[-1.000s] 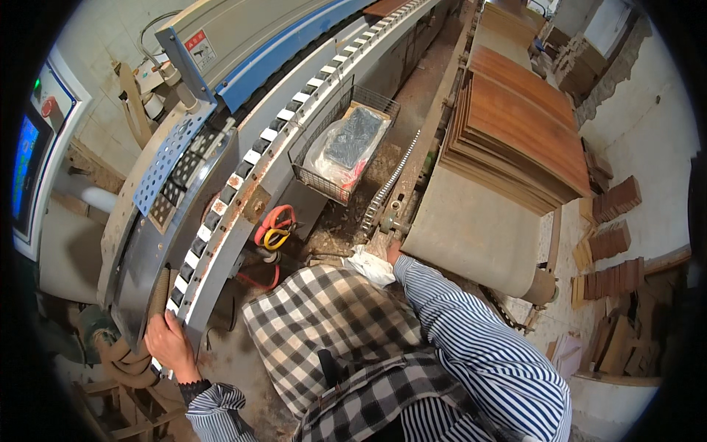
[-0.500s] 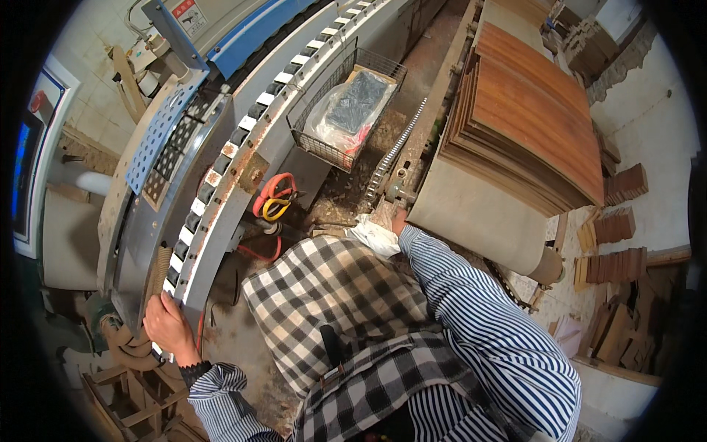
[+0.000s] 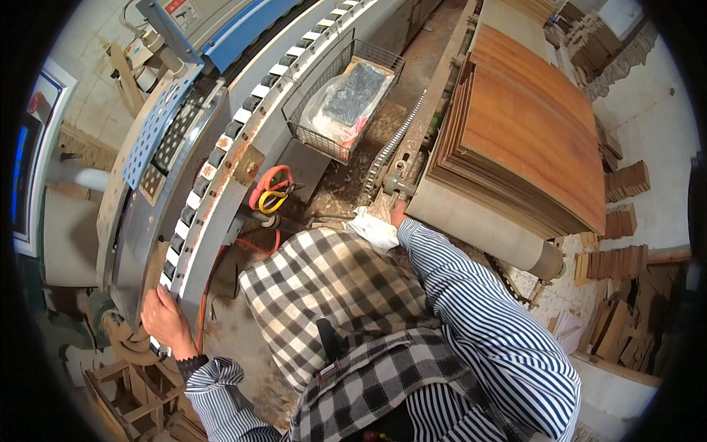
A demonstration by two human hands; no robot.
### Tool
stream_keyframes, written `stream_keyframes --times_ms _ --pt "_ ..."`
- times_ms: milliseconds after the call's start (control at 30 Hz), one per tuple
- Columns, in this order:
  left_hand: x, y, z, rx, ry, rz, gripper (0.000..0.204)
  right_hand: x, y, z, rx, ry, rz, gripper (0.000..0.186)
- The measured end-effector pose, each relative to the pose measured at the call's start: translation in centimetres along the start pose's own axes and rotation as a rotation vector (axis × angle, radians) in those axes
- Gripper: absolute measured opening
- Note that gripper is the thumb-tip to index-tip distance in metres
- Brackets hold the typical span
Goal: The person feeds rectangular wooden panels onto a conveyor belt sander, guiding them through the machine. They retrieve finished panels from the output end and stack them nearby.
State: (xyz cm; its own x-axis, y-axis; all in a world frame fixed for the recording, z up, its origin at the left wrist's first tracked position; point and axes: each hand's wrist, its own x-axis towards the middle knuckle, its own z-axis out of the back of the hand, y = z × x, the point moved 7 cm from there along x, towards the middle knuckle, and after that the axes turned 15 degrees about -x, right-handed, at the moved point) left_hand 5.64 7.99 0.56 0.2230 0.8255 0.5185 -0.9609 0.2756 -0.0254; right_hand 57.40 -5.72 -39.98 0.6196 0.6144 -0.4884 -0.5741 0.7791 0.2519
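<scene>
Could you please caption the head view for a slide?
Left hand on roller rail, right hand near conveyor bearing stacked boards.

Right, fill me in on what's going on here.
Someone's left hand rests on the near part of a roller track. Their right hand is by the near end of a conveyor belt, beside a crumpled white bundle; what it grips, if anything, is hidden. A stack of brown boards lies on the belt.
</scene>
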Motion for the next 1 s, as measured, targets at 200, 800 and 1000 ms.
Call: stream_keyframes --times_ms 200,800,1000 --pt "-0.3 0.3 0.3 0.0 0.028 0.021 0.038 -4.1 0.1 0.6 0.421 0.079 0.149 0.039" --pt "0.9 -48.7 -8.4 -1.83 1.403 0.465 0.06 -28.1 -36.4 37.5 1.24 -0.611 -0.04 0.066" --pt "-0.5 -54.2 -10.5 -1.741 1.496 0.38 0.071 -25.0 -32.1 36.7 1.373 -0.358 -0.04 0.065"
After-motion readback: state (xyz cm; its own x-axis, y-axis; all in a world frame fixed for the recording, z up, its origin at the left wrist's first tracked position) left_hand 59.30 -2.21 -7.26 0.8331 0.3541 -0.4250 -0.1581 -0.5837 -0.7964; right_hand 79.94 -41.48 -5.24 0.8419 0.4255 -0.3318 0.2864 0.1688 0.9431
